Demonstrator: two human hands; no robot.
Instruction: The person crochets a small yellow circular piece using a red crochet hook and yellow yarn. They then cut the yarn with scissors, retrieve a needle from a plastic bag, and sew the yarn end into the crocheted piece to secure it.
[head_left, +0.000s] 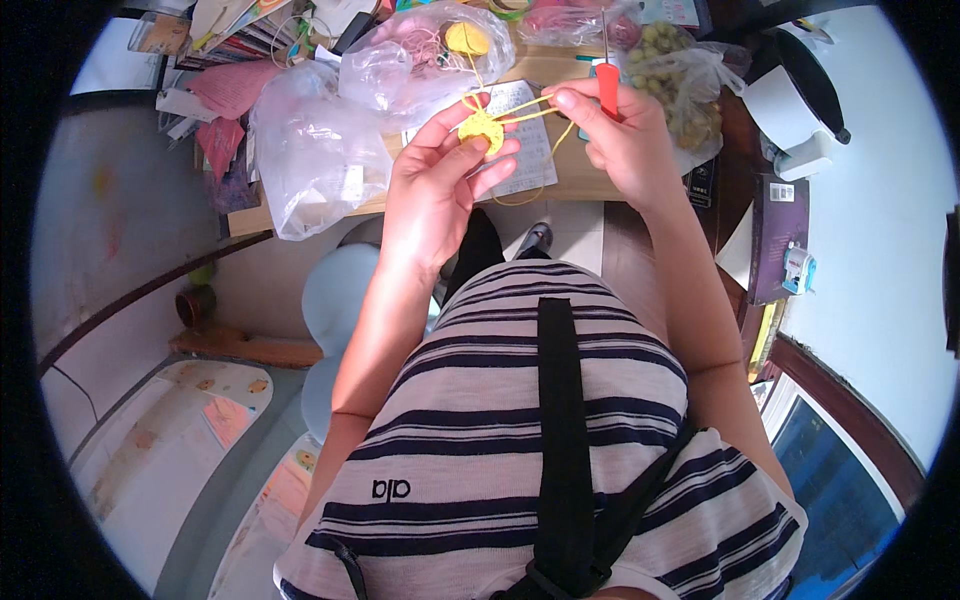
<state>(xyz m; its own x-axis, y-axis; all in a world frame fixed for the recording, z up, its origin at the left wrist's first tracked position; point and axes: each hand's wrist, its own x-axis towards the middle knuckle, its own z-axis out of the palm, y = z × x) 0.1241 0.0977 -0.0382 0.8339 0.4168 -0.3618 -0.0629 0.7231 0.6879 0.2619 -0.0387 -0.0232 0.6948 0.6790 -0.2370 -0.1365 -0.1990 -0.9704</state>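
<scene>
My left hand pinches a small round piece of yellow crochet between thumb and fingers, above the table's near edge. Yellow yarn stretches from the piece to my right hand, whose thumb and forefinger grip the pulled-out loop. That same hand also keeps a crochet hook with a red handle, its metal shaft pointing up and away. Another strand runs over my left fingers to a yellow yarn ball in a clear plastic bag. Beneath my hands lies a sheet of paper with writing.
Plastic bags crowd the left of the wooden table, beside books and papers. At the right sit a bag of green round fruit, a white container with a dark inside and a purple box. A light-blue stool stands below.
</scene>
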